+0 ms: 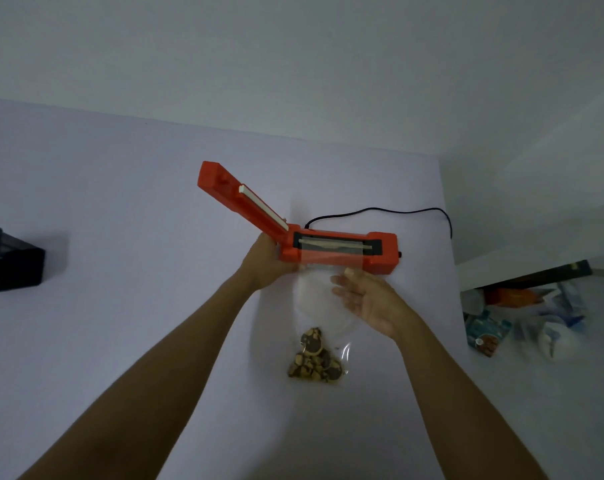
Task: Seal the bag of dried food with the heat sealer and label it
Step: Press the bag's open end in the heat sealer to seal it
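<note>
An orange heat sealer lies on the white table with its lid raised up to the left. A clear plastic bag stretches from the sealer toward me, its open top laid across the sealing strip. Brown dried food sits bunched at the bag's near end. My left hand is at the sealer's left end and holds the bag's top left edge; its fingertips are hidden. My right hand rests flat against the bag's right side with straight fingers and the thumb pointing toward the sealer.
A black power cord loops from the sealer's back to the table's right edge. A black mesh box stands at the far left. Beyond the right edge, packets and clutter lie on the floor. A wall runs behind the table.
</note>
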